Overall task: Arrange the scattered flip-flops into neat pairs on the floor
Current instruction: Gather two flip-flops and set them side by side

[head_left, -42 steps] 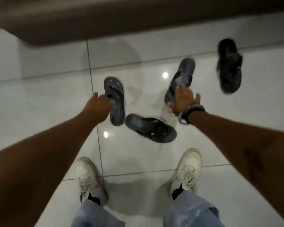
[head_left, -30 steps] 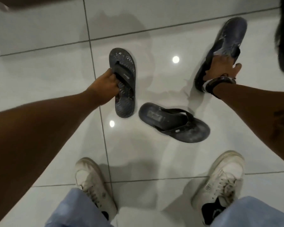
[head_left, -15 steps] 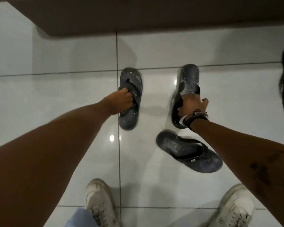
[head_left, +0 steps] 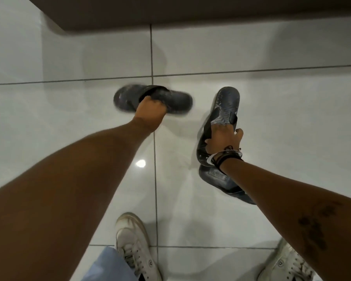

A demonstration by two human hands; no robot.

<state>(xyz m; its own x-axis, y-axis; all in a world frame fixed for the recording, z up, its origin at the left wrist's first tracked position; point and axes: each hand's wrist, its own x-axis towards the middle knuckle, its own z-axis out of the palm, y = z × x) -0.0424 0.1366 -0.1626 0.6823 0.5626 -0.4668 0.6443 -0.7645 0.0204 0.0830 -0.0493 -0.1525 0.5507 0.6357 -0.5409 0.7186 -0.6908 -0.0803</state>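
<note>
Progress: no pair set down yet.
Left hand [head_left: 150,110]: grasping a blurred flip-flop [head_left: 176,99], turned sideways.
Right hand [head_left: 223,141]: gripping a second flip-flop [head_left: 227,100].
Remaining: third flip-flop [head_left: 217,177] loose beneath the right wrist.

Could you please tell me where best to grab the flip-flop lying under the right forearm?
Probably by its strap, from above: the third flip-flop lies flat, sole down, its toe end hidden under the right forearm. Both the left hand and right hand already hold flip-flops, so one must free up first.

Flip-flops on floor [head_left: 292,118], feet behind.
L flip-flop [head_left: 176,99] lies crosswise; R flip-flop [head_left: 225,106] beside it, third flip-flop [head_left: 217,176] just behind R one.
</note>
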